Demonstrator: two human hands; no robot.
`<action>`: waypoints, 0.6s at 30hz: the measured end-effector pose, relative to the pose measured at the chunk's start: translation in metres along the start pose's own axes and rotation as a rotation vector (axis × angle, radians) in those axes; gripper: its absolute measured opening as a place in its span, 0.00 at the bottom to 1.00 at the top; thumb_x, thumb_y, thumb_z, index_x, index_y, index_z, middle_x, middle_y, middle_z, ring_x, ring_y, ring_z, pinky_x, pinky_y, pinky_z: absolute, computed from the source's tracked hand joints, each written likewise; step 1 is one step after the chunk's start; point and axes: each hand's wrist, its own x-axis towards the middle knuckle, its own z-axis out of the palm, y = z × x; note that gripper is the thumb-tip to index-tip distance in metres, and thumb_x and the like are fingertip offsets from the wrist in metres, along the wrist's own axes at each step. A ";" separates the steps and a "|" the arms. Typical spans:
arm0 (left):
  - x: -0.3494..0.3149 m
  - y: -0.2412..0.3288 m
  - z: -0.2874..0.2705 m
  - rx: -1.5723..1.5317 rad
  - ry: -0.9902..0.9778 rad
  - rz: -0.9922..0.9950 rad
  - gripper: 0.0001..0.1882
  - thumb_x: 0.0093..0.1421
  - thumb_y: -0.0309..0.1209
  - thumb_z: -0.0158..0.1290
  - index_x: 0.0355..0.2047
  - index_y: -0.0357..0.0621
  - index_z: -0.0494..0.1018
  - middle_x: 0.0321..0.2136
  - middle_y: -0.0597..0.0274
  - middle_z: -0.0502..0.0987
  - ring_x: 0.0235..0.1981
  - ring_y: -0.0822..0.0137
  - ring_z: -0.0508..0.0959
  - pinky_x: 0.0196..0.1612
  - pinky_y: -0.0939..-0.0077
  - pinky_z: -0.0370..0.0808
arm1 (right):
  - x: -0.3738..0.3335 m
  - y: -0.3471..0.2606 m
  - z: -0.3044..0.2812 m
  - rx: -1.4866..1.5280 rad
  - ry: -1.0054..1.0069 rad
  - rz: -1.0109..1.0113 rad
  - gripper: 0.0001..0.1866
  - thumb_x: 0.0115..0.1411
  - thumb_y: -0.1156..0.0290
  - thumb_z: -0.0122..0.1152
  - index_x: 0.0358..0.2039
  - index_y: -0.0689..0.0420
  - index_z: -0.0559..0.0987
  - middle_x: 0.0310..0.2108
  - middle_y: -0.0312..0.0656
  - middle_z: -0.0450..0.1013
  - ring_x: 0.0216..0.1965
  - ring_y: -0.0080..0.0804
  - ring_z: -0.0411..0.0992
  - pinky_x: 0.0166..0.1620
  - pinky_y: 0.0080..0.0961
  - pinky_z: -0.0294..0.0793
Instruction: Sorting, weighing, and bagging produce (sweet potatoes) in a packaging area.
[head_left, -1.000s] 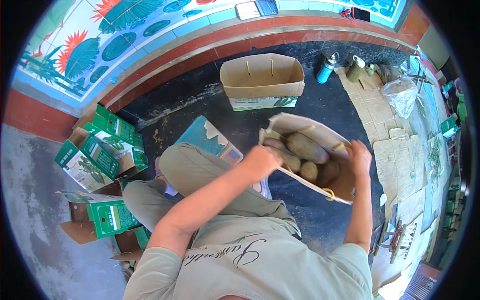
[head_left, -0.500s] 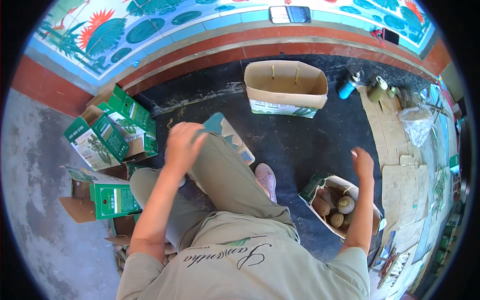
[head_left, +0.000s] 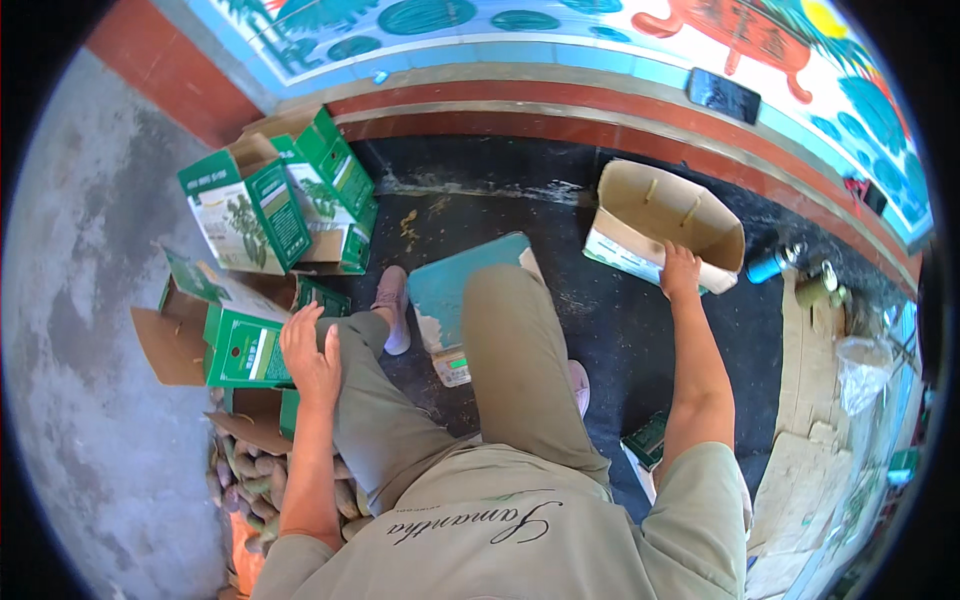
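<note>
Boxes mark both ends of the reach as a seated person works on a dark floor (head_left: 620, 330) below a painted wall (head_left: 560, 25). The right hand (head_left: 680, 272) closes on the near rim of an open brown carton (head_left: 665, 225), which lies tipped on its side by the red kerb (head_left: 520, 110). The left hand (head_left: 312, 352) rests flat and slack on a folded green box (head_left: 245, 350) at the floor's left edge; judging by this, a fresh box is being picked, and the next move calls for a firm grip. Knees, a teal board (head_left: 465, 290) and a heap of sweet potatoes (head_left: 250, 480) crowd the space between. Smaller still, a blue bottle (head_left: 768, 265) stands just beside the carton.
</note>
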 end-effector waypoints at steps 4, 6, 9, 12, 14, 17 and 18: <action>0.001 0.002 -0.001 -0.023 0.014 -0.030 0.15 0.51 0.28 0.53 0.40 0.38 0.70 0.42 0.52 0.73 0.47 0.52 0.70 0.52 0.61 0.62 | 0.000 0.003 0.017 -0.162 -0.025 0.007 0.14 0.54 0.70 0.50 0.42 0.49 0.73 0.41 0.38 0.71 0.47 0.35 0.68 0.49 0.38 0.63; -0.001 -0.003 -0.003 -0.028 0.024 -0.037 0.14 0.51 0.28 0.54 0.39 0.38 0.71 0.41 0.53 0.74 0.46 0.52 0.71 0.51 0.61 0.63 | -0.006 -0.002 0.019 -0.149 -0.049 -0.026 0.08 0.54 0.68 0.51 0.32 0.49 0.77 0.36 0.38 0.72 0.44 0.35 0.69 0.44 0.36 0.67; -0.001 -0.003 -0.004 -0.046 0.038 -0.059 0.14 0.50 0.28 0.54 0.38 0.38 0.71 0.41 0.52 0.74 0.45 0.52 0.71 0.51 0.61 0.63 | -0.018 0.002 0.020 -0.188 -0.015 -0.140 0.06 0.53 0.68 0.52 0.27 0.49 0.78 0.34 0.38 0.73 0.40 0.36 0.70 0.40 0.35 0.69; -0.002 -0.005 -0.005 -0.069 0.052 -0.073 0.13 0.49 0.28 0.55 0.37 0.38 0.71 0.39 0.53 0.75 0.44 0.52 0.72 0.50 0.61 0.64 | -0.022 0.000 0.007 -0.075 0.069 -0.194 0.05 0.51 0.67 0.55 0.27 0.51 0.77 0.32 0.39 0.72 0.38 0.39 0.71 0.39 0.35 0.70; -0.002 -0.005 -0.006 -0.076 0.073 -0.065 0.13 0.48 0.28 0.56 0.35 0.39 0.72 0.38 0.53 0.75 0.44 0.52 0.72 0.50 0.61 0.64 | -0.028 0.002 0.000 0.118 0.190 -0.215 0.06 0.49 0.67 0.58 0.26 0.55 0.75 0.30 0.42 0.71 0.36 0.44 0.70 0.39 0.37 0.70; -0.003 -0.006 -0.006 -0.094 0.088 -0.078 0.13 0.48 0.28 0.56 0.35 0.39 0.72 0.37 0.53 0.75 0.44 0.53 0.72 0.49 0.61 0.64 | -0.037 -0.001 -0.013 0.239 0.173 -0.141 0.07 0.50 0.67 0.57 0.26 0.57 0.74 0.29 0.44 0.71 0.35 0.46 0.70 0.38 0.39 0.69; -0.005 -0.007 -0.006 -0.103 0.094 -0.081 0.13 0.47 0.29 0.56 0.34 0.39 0.72 0.37 0.54 0.75 0.44 0.54 0.73 0.49 0.61 0.65 | -0.039 0.001 -0.016 0.247 0.154 -0.131 0.08 0.52 0.67 0.57 0.27 0.58 0.74 0.32 0.46 0.71 0.36 0.47 0.70 0.39 0.39 0.69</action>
